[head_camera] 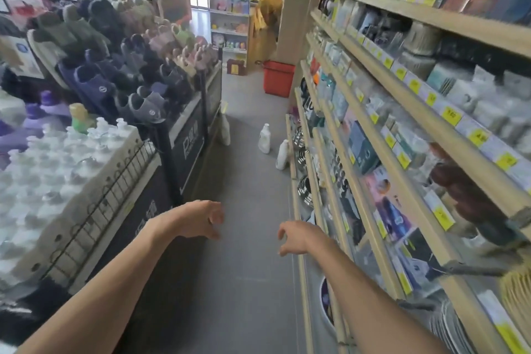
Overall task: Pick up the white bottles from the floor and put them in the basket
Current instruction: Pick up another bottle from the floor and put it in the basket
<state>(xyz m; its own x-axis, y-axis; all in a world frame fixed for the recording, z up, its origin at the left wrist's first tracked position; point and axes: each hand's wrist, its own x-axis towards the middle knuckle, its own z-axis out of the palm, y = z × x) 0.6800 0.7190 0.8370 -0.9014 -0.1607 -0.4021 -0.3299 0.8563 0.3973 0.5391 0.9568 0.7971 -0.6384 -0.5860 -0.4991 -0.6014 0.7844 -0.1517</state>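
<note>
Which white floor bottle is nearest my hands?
The rightmost bottle, at the foot of the shelving. The middle bottle and the left bottle by the slipper display stand farther down the aisle.

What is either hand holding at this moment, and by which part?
Nothing. The left hand and the right hand are both empty, fingers loosely curled, over the aisle floor. The white bottles stand untouched farther down the aisle.
</note>
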